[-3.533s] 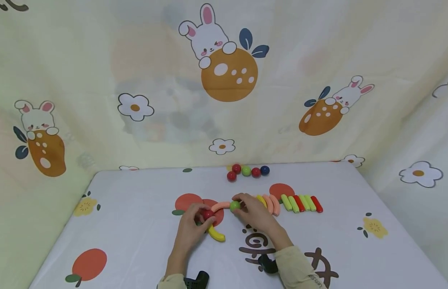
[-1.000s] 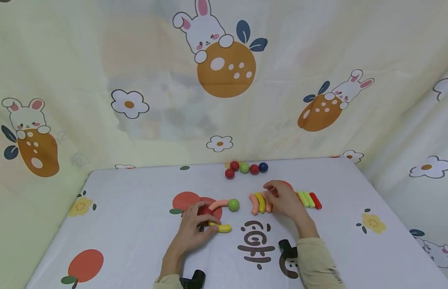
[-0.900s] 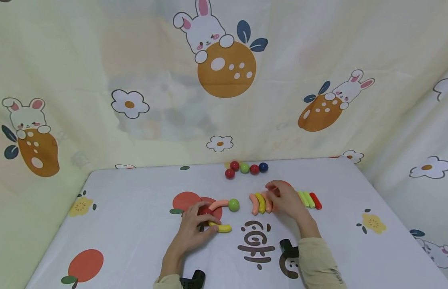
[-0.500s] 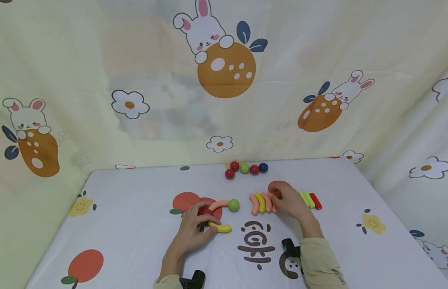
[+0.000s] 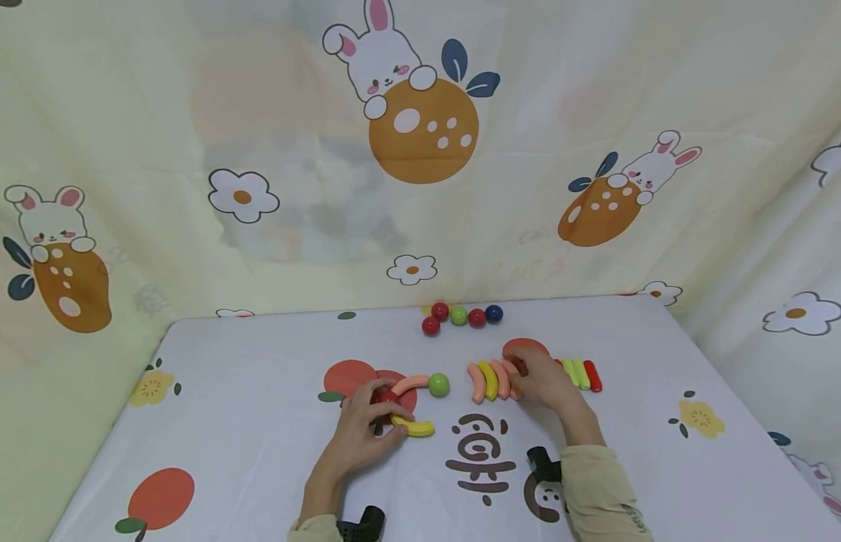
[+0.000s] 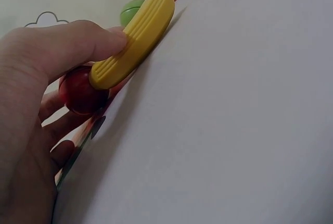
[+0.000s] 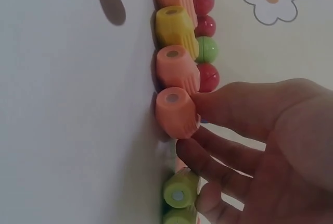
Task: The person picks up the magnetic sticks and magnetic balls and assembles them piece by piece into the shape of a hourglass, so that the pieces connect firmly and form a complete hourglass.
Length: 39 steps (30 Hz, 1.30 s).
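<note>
My left hand (image 5: 362,425) grips a red ball (image 6: 83,89) joined to a yellow curved magnetic rod (image 6: 136,41), thumb on the rod and fingers around the ball's far side. From that ball a pink curved rod (image 5: 410,385) runs to a green ball (image 5: 439,385). To the right, my right hand (image 5: 545,382) pinches the end pink curved rod (image 7: 176,110) of a row of curved rods. That row also holds a yellow rod (image 5: 489,381) and other pink rods (image 5: 476,383). Fingers partly hide the held rod in the head view.
Several loose balls, among them a blue ball (image 5: 494,314), lie near the table's back edge. Straight green rods (image 5: 580,374) and a red rod (image 5: 592,376) lie right of my right hand, which partly covers that row. A patterned cloth (image 5: 291,346) covers the table.
My right hand has left the green ball and moved right to the curved rods, where its fingers have come together on the end one. The yellow rod at my left hand has swung nearer to level.
</note>
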Available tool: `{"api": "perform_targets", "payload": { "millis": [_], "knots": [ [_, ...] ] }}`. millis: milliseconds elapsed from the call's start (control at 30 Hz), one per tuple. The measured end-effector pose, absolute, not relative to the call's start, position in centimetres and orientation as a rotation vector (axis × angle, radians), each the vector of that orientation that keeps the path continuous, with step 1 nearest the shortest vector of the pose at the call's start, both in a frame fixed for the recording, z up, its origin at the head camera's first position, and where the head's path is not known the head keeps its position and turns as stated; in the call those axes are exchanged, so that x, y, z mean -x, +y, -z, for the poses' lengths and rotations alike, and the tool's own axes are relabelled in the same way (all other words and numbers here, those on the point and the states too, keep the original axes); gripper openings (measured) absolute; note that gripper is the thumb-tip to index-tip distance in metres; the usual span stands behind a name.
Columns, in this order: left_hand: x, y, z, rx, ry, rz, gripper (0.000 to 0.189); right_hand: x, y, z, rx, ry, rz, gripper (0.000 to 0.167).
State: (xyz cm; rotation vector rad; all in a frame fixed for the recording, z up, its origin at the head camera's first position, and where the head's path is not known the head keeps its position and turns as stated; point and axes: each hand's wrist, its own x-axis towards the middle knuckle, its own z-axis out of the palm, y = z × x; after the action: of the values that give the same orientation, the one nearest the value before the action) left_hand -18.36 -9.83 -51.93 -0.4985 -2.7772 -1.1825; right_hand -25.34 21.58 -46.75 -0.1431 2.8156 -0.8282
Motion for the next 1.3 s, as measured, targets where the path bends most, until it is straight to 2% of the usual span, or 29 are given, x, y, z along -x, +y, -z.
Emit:
{"api": "perform_targets", "payload": {
  "millis": [600, 900, 1300],
  "knots": [
    [18.4, -10.1, 52.2, 0.473, -2.734, 1.222, 0.018, 25.2, 20.8, 46.7, 0.059, 2.809, 0.861, 0.037],
    [18.7, -9.8, 52.3, 0.402, -2.660, 1.210, 0.018, 25.2, 21.2, 46.5, 0.182, 2.848, 0.974, 0.030],
    [18.8, -9.5, 52.5, 0.338, -2.656, 1.172, 0.018, 24.9, 19.5, 45.9, 0.299, 2.733, 1.254, 0.031]
  ]
}}
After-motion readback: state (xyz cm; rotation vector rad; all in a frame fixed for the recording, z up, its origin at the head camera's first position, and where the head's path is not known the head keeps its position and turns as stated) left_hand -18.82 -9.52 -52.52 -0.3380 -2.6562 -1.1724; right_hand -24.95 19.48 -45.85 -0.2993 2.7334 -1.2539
